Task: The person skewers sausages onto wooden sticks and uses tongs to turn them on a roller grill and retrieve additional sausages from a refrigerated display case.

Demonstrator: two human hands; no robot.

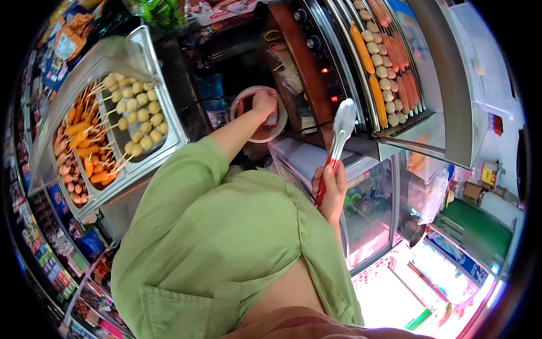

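Note:
My left hand point(264, 103) reaches down into a round plastic tub point(256, 140) with dark red-brown contents. Its fingertips are hidden inside, beside what looks like a clear plastic packet point(271, 119), so whether they grip it is unclear. My right hand point(332, 188) is closed around the red handles of metal tongs point(337, 146). The tongs point upward, their scalloped tips near the front edge of a roller grill point(372, 123). On its rollers lie long orange sausages point(377, 99), pale balls point(384, 84) and pink sausages point(407, 91).
To the left, a steel tray point(180, 135) under a clear lid point(63, 106) holds skewered balls point(139, 114) and skewered orange sausages point(82, 140). A wooden board point(315, 80) runs between tub and grill. Below the grill stands a glass-sided case point(368, 212). Shelves of packets line the far left.

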